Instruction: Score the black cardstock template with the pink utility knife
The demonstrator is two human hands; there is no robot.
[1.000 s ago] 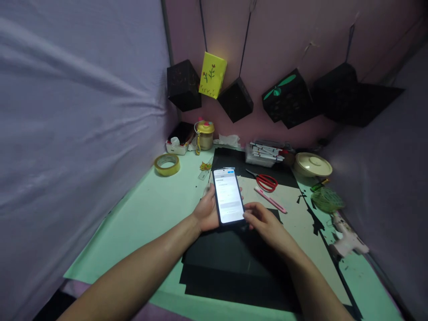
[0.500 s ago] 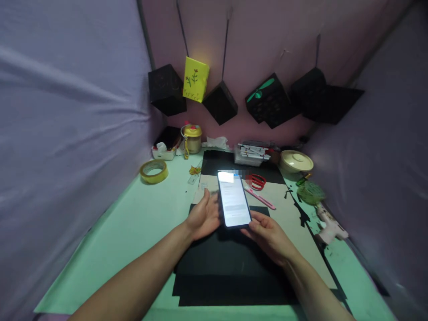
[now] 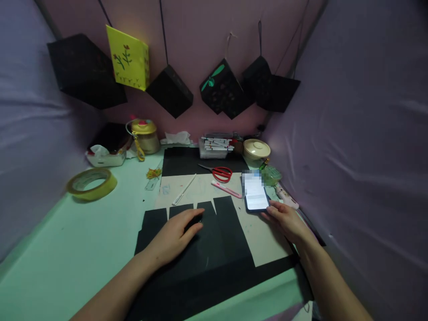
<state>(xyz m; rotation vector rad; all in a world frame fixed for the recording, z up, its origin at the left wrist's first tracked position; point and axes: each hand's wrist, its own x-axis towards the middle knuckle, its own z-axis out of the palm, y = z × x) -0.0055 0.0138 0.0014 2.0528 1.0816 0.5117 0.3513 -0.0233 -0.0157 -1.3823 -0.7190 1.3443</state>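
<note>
My right hand [image 3: 286, 220] grips the near end of a phone [image 3: 255, 194] with a lit screen, resting it flat on the cream sheet [image 3: 261, 236] at the right side of the table. My left hand [image 3: 174, 236] lies flat, fingers stretched out, on a black paper sheet [image 3: 207, 258] cut into tabs along its far edge. It holds nothing.
Red scissors [image 3: 220, 172], a pink cutter [image 3: 226, 189] and a white pen [image 3: 183, 190] lie beyond the black sheet. A yellow tape roll [image 3: 92, 183] sits far left. Markers box [image 3: 216, 147], lidded bowl [image 3: 256, 148], jar [image 3: 144, 135] and tissue tray [image 3: 105, 156] line the back wall. Black boxes hang above.
My left hand let go of the phone and dropped onto the black sheet. My right hand carried the phone to the right and set it down. The view swung right.
</note>
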